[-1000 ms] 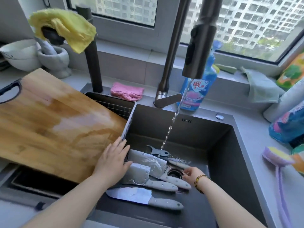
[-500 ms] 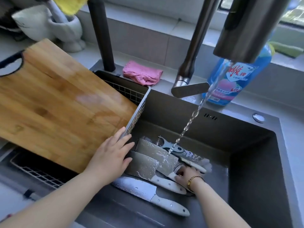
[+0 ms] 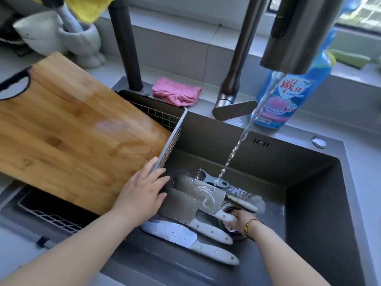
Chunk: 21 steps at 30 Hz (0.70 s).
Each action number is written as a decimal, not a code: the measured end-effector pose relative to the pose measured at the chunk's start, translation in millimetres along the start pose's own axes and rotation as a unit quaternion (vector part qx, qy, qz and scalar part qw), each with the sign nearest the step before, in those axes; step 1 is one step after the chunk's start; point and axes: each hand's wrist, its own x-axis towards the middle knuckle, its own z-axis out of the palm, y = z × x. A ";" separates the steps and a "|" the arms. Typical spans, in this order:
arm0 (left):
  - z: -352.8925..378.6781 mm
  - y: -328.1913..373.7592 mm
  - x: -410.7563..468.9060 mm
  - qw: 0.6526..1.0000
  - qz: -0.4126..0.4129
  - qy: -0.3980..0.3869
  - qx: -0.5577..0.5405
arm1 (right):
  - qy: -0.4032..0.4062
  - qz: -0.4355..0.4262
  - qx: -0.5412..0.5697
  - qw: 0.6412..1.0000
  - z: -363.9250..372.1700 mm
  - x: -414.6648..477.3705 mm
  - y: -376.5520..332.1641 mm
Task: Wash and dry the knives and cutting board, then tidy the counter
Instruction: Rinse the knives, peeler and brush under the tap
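The knives point(image 3: 171, 232) lie wet in the sink point(image 3: 309, 182), seemingly mid-rinse; drying and tidying remain. The left hand point(image 3: 142, 195) rests flat-fingered at the corner of the cutting board point(image 3: 72, 131), while the right hand point(image 3: 237, 222) grips the handle of a cleaver point(image 3: 198, 195).

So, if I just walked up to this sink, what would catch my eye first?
Probably the big wooden cutting board lying across the wire basket at left, with the left hand resting flat at its near corner. Next, the thin water stream falling from the faucet onto the wet, white-handled knives piled in the dark sink, where the right hand curls round the handle of one cleaver.
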 end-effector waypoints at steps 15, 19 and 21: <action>-28.2 9.3 -0.4 0.987 -0.044 -0.139 -0.065 | 0.154 0.113 -0.114 0.975 -31.5 -110.7 15.8; -29.7 9.0 -2.0 0.988 -0.028 -0.149 -0.018 | 0.171 0.152 -0.003 0.973 -21.3 -146.5 15.7; -30.1 10.9 -3.2 0.997 0.006 -0.082 -0.003 | 0.184 0.133 0.110 0.968 -11.8 -160.4 17.8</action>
